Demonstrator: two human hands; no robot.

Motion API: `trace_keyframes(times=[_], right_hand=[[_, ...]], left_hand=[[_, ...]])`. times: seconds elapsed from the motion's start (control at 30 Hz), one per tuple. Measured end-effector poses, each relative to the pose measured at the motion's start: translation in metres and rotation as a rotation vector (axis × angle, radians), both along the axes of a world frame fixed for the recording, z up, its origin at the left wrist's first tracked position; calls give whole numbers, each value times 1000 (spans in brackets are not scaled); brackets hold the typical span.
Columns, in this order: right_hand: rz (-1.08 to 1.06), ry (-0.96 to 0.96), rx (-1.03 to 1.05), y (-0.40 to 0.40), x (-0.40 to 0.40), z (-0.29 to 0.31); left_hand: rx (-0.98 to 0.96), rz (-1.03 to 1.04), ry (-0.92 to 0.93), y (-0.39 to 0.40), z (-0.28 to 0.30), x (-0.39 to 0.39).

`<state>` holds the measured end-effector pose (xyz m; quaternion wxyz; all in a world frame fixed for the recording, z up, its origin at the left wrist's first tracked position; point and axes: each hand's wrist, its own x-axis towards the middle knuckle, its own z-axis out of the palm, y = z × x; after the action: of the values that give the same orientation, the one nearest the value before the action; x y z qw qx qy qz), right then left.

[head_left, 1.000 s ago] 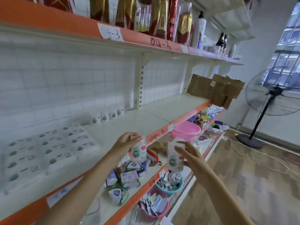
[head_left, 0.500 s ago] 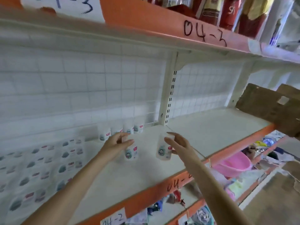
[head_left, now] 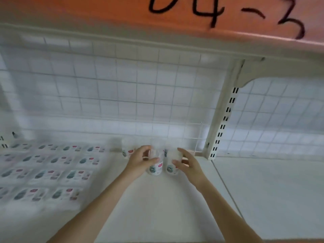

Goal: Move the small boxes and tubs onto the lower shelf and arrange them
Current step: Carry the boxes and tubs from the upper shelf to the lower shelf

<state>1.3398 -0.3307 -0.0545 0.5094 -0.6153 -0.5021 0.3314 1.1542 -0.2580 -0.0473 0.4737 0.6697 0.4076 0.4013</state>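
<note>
While both tubs were so close to the back of the shelf (head_left: 157,207), the good way to do this step looked like this: bring each one down flat, slide it up next to the row, and let go only when it stood firm. The tubs looked light and tall, so a quick let-go could have tipped one over. Turning the picture side to the front would have made the row look neat.

The left hand (head_left: 140,160) was curled around the top of the left tub (head_left: 155,168), with the thumb in front and the fingers wrapped over its far side. The right hand (head_left: 185,163) held the right tub (head_left: 172,166) from its right side, with the fingers bent around it and the thumb near the front. Both arms reached forward and a little inward, so the hands were near each other and the two tubs stood side by side, almost touching, between them.

Just past the fingertips, more tubs (head_left: 128,151) stood in a row by the wire grid (head_left: 122,95). Well off to the left of the left hand lay flat small boxes (head_left: 52,165) in rows. Whether the held tubs already touched the shelf could not be told, since the picture was blurry.
</note>
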Motion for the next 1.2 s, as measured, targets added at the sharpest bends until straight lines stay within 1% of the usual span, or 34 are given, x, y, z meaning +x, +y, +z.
trace_keyframes(times=[0.17, 0.37, 0.9, 1.2], right_hand=[[10, -6, 94, 5, 4, -2], [-2, 69, 131, 8, 8, -7], [-66, 26, 175, 6, 5, -11], [-72, 11, 136, 5, 3, -11]], left_hand=[[25, 133, -23, -3, -5, 14], [41, 185, -21, -11, -7, 23], [81, 187, -63, -7, -15, 28], [99, 153, -51, -6, -15, 27]])
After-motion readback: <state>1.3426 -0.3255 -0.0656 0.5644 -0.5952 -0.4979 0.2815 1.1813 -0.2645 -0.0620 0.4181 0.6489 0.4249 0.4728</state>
